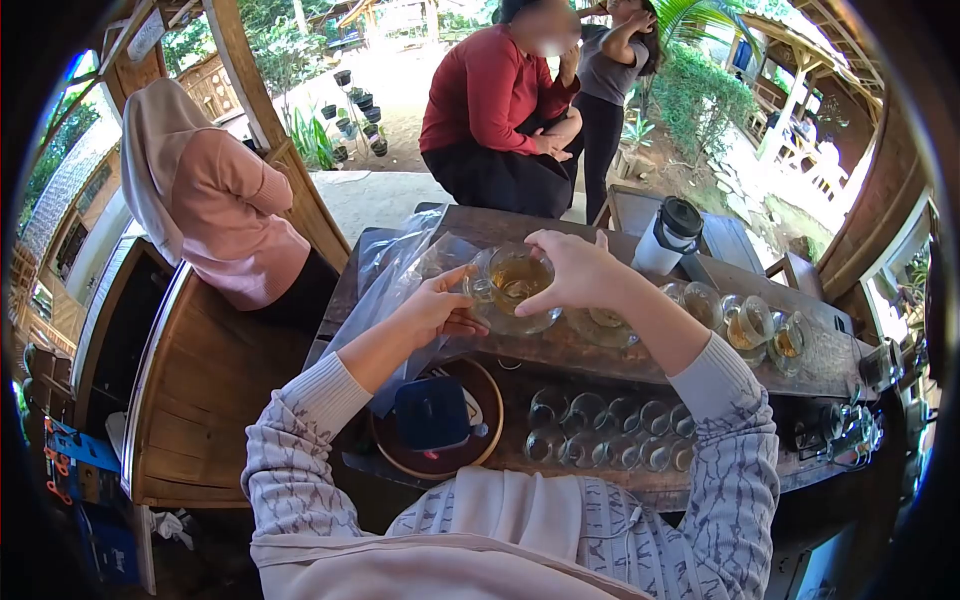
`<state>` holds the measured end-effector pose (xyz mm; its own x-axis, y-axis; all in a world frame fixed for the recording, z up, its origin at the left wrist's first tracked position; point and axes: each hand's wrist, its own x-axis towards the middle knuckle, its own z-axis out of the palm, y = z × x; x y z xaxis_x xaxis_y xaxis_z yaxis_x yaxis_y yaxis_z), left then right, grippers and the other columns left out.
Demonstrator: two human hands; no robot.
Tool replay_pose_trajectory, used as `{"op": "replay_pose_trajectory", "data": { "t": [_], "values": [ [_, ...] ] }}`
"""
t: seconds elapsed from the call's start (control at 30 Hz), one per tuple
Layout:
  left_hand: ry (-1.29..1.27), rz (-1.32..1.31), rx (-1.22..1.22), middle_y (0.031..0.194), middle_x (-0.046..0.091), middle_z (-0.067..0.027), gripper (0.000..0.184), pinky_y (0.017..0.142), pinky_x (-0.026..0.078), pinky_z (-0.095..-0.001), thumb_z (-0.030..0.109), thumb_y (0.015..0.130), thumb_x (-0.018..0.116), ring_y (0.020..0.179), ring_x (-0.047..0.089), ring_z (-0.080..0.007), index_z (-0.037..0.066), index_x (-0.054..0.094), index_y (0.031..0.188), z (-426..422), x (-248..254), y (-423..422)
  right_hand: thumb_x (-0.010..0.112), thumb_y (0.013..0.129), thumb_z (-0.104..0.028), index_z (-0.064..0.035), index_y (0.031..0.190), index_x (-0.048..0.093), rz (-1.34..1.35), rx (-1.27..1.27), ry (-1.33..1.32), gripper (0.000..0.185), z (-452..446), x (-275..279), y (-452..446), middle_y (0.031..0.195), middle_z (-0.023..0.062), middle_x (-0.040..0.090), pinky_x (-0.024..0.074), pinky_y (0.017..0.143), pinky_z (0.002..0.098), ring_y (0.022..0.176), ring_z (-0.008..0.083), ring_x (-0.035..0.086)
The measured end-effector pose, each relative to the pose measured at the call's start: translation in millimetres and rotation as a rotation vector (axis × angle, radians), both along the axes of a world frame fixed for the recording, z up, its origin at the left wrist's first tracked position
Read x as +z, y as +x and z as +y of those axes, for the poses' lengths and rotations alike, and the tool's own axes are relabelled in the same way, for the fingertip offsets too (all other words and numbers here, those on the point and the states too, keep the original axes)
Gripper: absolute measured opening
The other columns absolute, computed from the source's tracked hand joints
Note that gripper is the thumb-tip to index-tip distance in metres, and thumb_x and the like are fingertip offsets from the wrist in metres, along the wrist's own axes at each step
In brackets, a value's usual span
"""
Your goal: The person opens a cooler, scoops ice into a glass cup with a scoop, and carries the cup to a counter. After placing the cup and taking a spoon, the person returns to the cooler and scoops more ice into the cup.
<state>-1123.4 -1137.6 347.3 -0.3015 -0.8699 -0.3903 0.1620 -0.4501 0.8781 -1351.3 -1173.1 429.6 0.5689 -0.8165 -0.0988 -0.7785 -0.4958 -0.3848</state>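
Note:
A clear glass cup [515, 275] with amber liquid is between my two hands, above a glass saucer on the wooden table [640, 365]. My left hand [443, 308] pinches the cup's handle side. From the other side my right hand [572, 270] curls its thumb and fingers around the cup. Another glass saucer [603, 325] lies just right of the cup. Clear plastic [385, 290] is spread under and beside my left forearm.
Several filled glass cups [750, 325] stand at the right, near a white tumbler with a black lid [668, 235]. Rows of empty glasses [610, 430] and a round tray [480, 455] with a dark blue box [432, 412] are nearer me. Three people are beyond the table.

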Motion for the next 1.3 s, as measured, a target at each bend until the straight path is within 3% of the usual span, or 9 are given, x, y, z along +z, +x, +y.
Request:
{"op": "replay_pose_trajectory", "data": {
  "t": [0.33, 0.63, 1.03, 1.3],
  "values": [
    [0.092, -0.069, -0.047, 0.084, 0.064, -0.0243, 0.059, 0.055, 0.055, -0.0257, 0.002, 0.088, 0.045, 0.073, 0.067, -0.0284, 0.016, 0.021, 0.141, -22.7, -10.7, 1.6, 0.077, 0.051, -0.055, -0.0022, 0.125, 0.042, 0.136, 0.019, 0.096, 0.098, -23.4, -0.5, 8.8, 0.117, 0.0113, 0.056, 0.0077, 0.102, 0.0636, 0.112, 0.0286, 0.051],
    [0.087, -0.09, -0.071, 0.086, 0.065, -0.0226, 0.059, 0.055, 0.054, -0.0252, 0.001, 0.089, 0.042, 0.074, 0.067, -0.0278, 0.017, 0.02, 0.141, -25.7, -11.8, -2.1, 0.078, 0.051, -0.053, -0.0034, 0.125, 0.043, 0.134, -0.003, 0.096, 0.096, -28.6, -8.9, 9.4, 0.117, 0.0107, 0.056, 0.0112, 0.101, 0.0633, 0.111, 0.0276, 0.052],
    [0.057, -0.164, -0.015, 0.084, 0.065, -0.019, 0.06, 0.059, 0.052, -0.0251, 0.008, 0.09, 0.048, 0.072, 0.067, -0.0249, 0.02, 0.017, 0.14, -23.0, -23.5, -6.7, 0.077, 0.052, -0.052, -0.0042, 0.128, 0.039, 0.099, -0.028, 0.097, 0.097, -23.0, -14.0, 8.7, 0.122, 0.0097, 0.052, 0.0126, 0.1, 0.0633, 0.114, 0.0267, 0.049],
    [0.085, -0.455, -0.214, 0.087, 0.064, -0.0205, 0.057, 0.055, 0.052, -0.027, 0.013, 0.09, 0.042, 0.071, 0.067, -0.0259, 0.019, 0.014, 0.139, -30.9, 2.2, -7.6, 0.075, 0.054, -0.053, -0.0043, 0.131, 0.035, 0.139, -0.044, 0.071, 0.1, -16.5, -13.5, 10.7, 0.128, 0.0099, 0.046, 0.0111, 0.099, 0.0669, 0.119, 0.0258, 0.045]
  ]
}}
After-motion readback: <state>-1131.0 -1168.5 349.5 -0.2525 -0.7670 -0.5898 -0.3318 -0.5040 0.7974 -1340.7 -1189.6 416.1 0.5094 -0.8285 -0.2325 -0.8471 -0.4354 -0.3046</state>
